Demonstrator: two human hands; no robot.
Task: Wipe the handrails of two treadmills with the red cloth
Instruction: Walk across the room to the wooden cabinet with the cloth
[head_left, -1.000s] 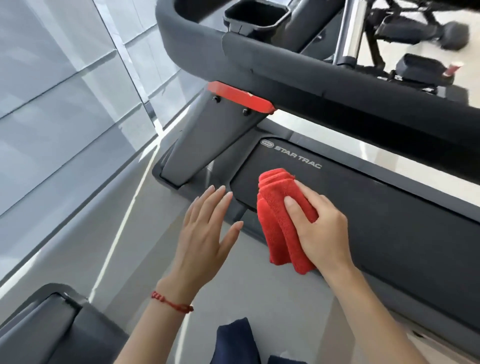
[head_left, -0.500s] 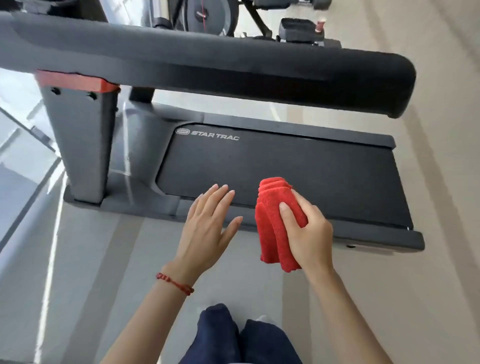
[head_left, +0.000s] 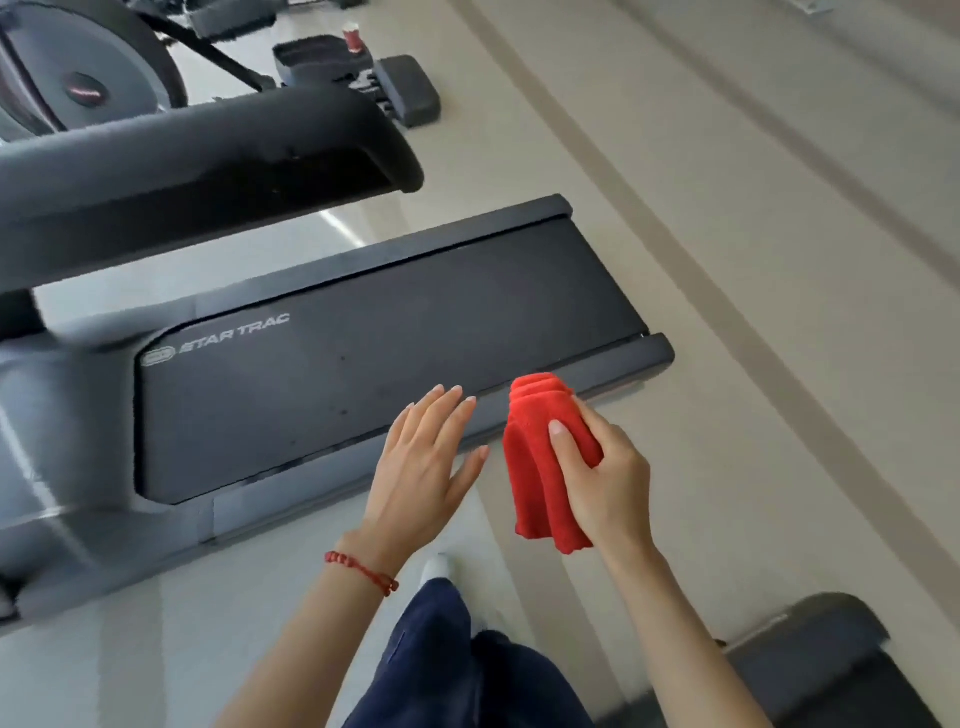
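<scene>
We look down from head height onto a treadmill (head_left: 363, 374) whose front end runs out of view at the left edge; its base there is smeared by motion blur, and only the "STAR TRAC" lettering (head_left: 234, 335) on the dark belt reads clearly. A padded black handrail (head_left: 208, 156) crosses the upper left, its far part cut off at the frame edge and its rounded tip ending above the deck. Behind it we see part of a wheel-shaped exercise machine (head_left: 78, 78) and a small red-and-white cup (head_left: 353, 39) standing on a dark platform — what the cup holds cannot be made out. At the lower right, a dark rounded corner of another machine (head_left: 831, 665) is mostly cropped.

The right hand (head_left: 602, 483) is closed around the folded red cloth (head_left: 540, 467), thumb pressed across its front, with the folds sticking up above the fingers and the loose end hanging below the palm. The cloth is held in the air over the near edge of the deck, well apart from the handrail.

The left hand (head_left: 421, 467) is empty — fingers straight and close together, thumb spread, palm down, touching nothing that we can tell. A red braided bracelet (head_left: 361, 571) circles its wrist. Below, we see dark blue trousers (head_left: 457, 670) and the tip of a white shoe (head_left: 436, 566) on the pale floor (head_left: 727, 312).
</scene>
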